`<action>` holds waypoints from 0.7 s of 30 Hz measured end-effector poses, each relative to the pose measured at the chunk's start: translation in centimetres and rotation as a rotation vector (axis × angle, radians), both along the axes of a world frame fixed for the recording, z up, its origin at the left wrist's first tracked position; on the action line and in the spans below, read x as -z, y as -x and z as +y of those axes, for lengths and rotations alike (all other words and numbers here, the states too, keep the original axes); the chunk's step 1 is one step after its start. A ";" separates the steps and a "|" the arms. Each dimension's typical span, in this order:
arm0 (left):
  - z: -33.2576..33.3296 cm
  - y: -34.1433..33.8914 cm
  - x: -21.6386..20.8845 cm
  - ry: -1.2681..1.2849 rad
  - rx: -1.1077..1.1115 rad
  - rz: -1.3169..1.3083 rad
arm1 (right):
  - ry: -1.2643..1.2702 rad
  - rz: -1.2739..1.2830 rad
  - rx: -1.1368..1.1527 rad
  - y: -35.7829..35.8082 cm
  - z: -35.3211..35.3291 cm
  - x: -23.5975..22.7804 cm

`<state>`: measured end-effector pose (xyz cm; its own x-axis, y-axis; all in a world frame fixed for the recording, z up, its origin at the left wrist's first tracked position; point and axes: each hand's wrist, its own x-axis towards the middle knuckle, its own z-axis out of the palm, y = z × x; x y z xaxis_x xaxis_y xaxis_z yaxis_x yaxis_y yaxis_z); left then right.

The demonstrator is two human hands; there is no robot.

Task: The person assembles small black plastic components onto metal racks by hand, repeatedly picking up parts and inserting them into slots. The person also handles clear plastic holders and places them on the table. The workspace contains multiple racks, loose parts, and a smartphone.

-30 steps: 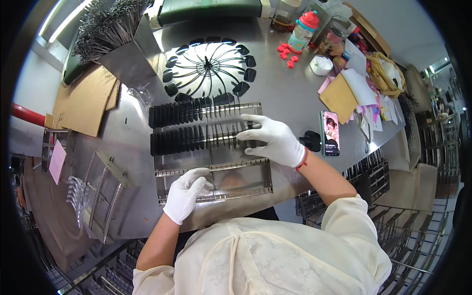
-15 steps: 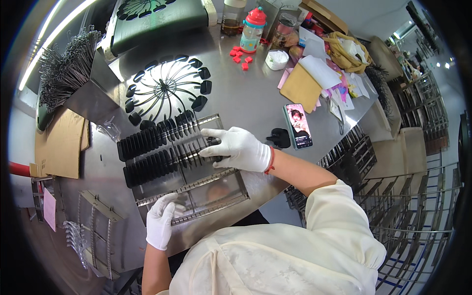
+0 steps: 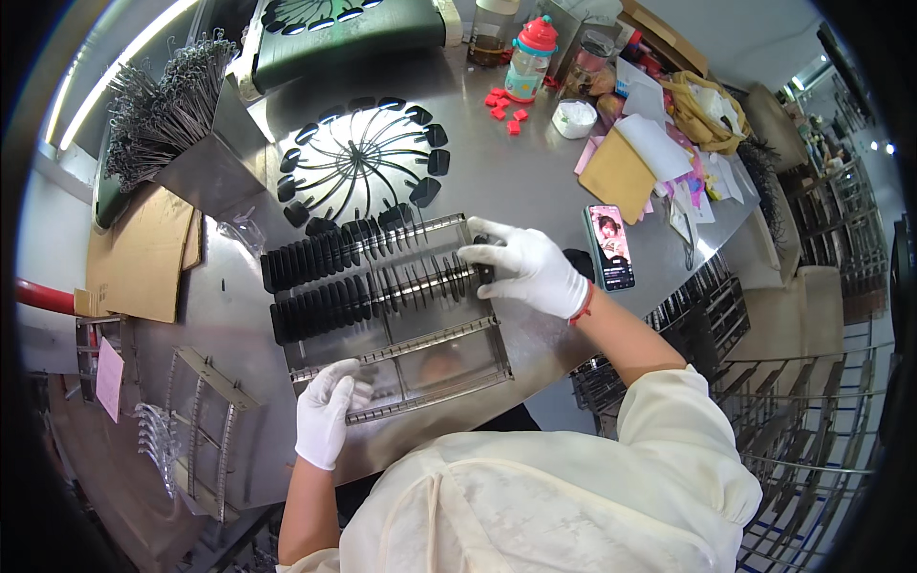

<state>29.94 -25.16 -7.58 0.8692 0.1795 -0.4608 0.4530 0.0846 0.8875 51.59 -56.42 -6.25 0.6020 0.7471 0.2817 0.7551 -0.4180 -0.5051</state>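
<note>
A metal slotted rack (image 3: 441, 390) lies in front of me, with two rows of thin black flat pieces (image 3: 330, 310) standing upright in its upper part. My right hand (image 3: 535, 272), in a white glove, is at the rack's right end, its fingers and thumb closed around a small black piece (image 3: 482, 272). Its index finger reaches over the rack's upper right corner. My left hand (image 3: 325, 415), also gloved, is at the lower left corner of the rack with curled fingers. Something translucent shows at its fingertips, too blurred to name.
Beyond the rack, black-tipped wires (image 3: 355, 162) lie fanned in a circle. A metal bin of wire hooks (image 3: 215, 143) and cardboard (image 3: 143, 253) are at left. A phone (image 3: 611, 250), papers (image 3: 621, 172), a red-lidded bottle (image 3: 530, 62) and red bits (image 3: 514, 126) are at right.
My right hand has moved rightward along the rack to its right end, with a dark piece between its fingers. My left hand stays at the lower left corner. The whole view has shifted slightly.
</note>
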 end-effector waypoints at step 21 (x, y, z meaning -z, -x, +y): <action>-8.6 -12.6 -1.5 -1.081 0.414 -1.026 | -0.097 0.276 0.059 0.5 0.2 0.8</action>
